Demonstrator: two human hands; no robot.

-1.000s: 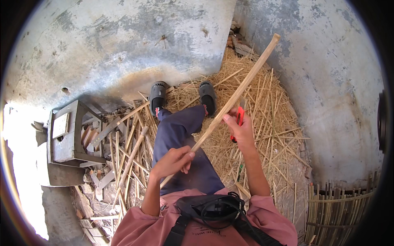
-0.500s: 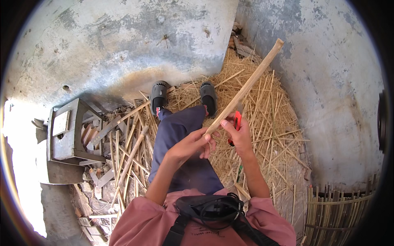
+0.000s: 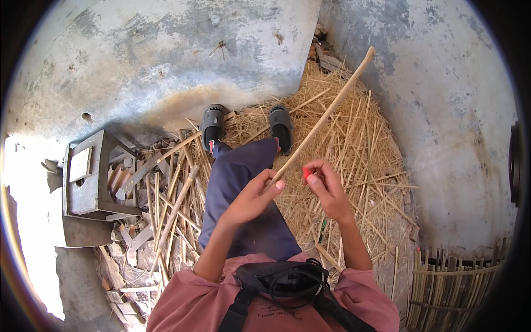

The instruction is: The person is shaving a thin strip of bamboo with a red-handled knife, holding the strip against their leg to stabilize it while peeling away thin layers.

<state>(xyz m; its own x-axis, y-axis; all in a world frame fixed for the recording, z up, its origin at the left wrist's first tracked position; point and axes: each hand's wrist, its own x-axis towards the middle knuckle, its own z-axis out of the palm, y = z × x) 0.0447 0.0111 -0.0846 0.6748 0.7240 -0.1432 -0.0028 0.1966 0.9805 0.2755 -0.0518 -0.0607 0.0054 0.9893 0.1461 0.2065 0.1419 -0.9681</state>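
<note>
My left hand (image 3: 253,198) is closed around the near end of a long, pale bamboo strip (image 3: 332,108). The strip slants up and away to the right, its far end in the air near the wall. A short gap to the right, my right hand (image 3: 329,191) grips a red box cutter (image 3: 306,173). Only a bit of the cutter's red body shows between the fingers; its blade cannot be made out. My right hand is apart from the strip.
Thin shavings and split strips (image 3: 359,160) cover the floor ahead and right. More bamboo pieces (image 3: 180,205) lie left of my legs, beside a weathered wooden box frame (image 3: 88,180). A slatted bamboo basket (image 3: 453,288) stands at lower right. Stained walls (image 3: 182,50) enclose the corner.
My right hand has come off the strip and turned, so less of the box cutter shows. The strip has rotated in my left hand, now looking narrower, its far end slightly further left.
</note>
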